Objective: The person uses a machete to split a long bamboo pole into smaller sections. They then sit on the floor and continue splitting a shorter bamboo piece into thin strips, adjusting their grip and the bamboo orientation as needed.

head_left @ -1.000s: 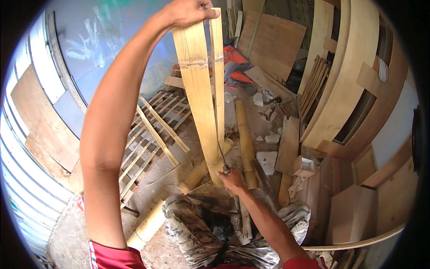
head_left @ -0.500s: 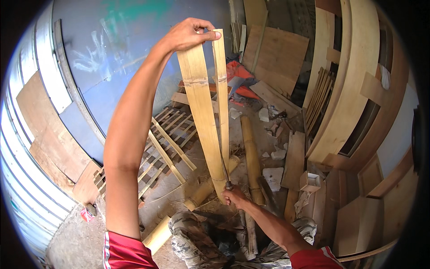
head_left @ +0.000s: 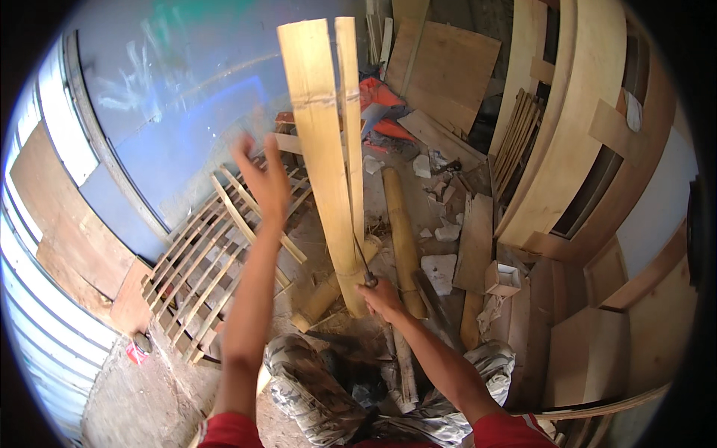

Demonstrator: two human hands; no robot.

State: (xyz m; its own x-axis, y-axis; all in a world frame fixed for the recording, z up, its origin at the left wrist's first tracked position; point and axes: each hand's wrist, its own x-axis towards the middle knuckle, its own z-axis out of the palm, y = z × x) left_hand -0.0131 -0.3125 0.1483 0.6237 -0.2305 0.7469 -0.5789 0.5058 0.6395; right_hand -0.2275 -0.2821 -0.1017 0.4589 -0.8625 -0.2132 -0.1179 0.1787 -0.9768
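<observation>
A wide bamboo slat (head_left: 317,127) stands nearly upright in front of me, split lengthwise from its top. On its right side a narrow strip (head_left: 349,112) is parted from it, the gap tapering downward. The dark blade of a knife (head_left: 360,250) lies low in that split. My right hand (head_left: 384,299) is closed round the knife's handle near the slat's lower end. My left hand (head_left: 265,175) is in the air to the left of the slat, touching nothing, fingers apart and a little blurred.
Bamboo poles (head_left: 404,239) lie on the floor beyond my knees. A slatted wooden rack (head_left: 213,276) sits at left, before the grey-blue wall (head_left: 187,97). Boards, white rubble (head_left: 438,272) and a small box (head_left: 504,279) are at right. Red-orange cloth (head_left: 379,94) lies behind the slat.
My left hand has let go of the slat's top and moved down and to the left. My right hand remains on the knife, low in the split.
</observation>
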